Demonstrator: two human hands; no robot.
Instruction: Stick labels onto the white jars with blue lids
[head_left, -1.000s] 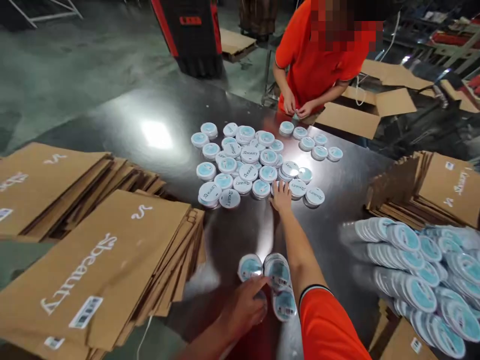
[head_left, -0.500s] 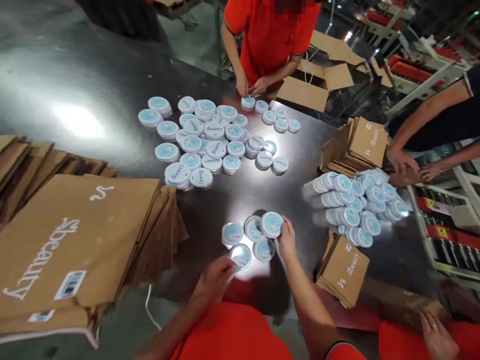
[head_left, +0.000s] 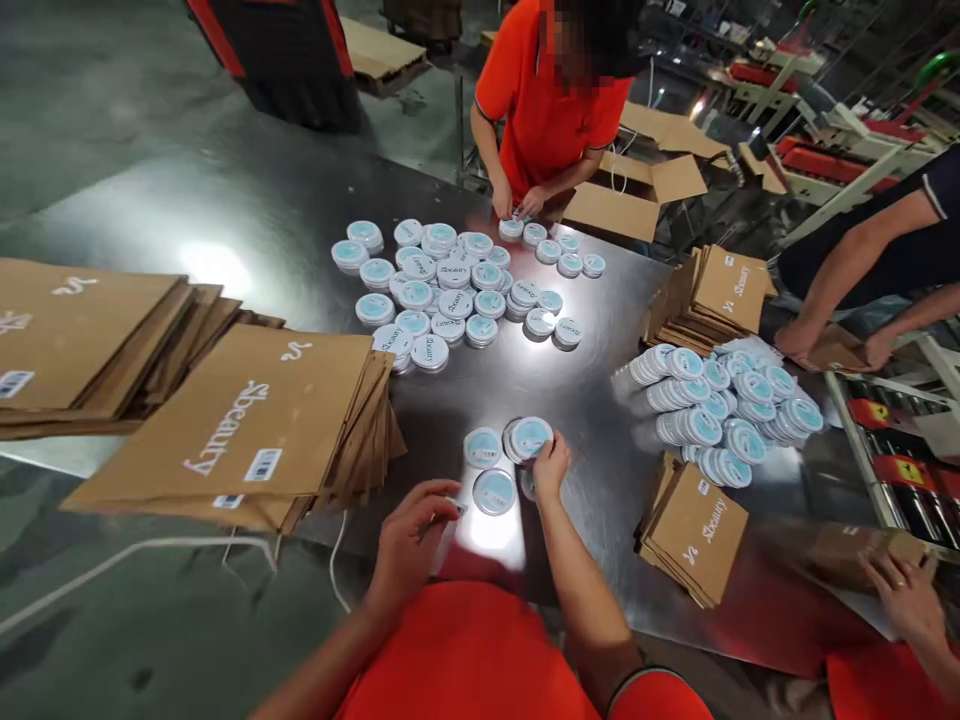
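Note:
A few round white tins with pale blue lids (head_left: pixel 483 447) lie close together on the shiny metal table (head_left: pixel 300 240) in front of me. My right hand (head_left: pixel 551 462) is closed on the edge of one tin (head_left: pixel 530 437) lying on top of that small group. My left hand (head_left: pixel 411 540) hovers at the table's near edge with its fingers curled, just left of another tin (head_left: pixel 494 491); whether it holds anything is hidden. A big pile of the same tins (head_left: pixel 450 290) lies farther out on the table.
Stacks of flat brown "Sbeauty" cartons (head_left: pixel 240 430) lie at my left, smaller ones (head_left: pixel 694 535) at my right. Rows of tins on edge (head_left: pixel 712 405) lie right. A person in orange (head_left: pixel 551 110) handles tins at the far edge; other people's arms (head_left: pixel 847 280) reach in from the right.
My right hand came back from the far pile with a tin and set it on the near group. My left hand drew back toward the table's edge. The camera view shifted.

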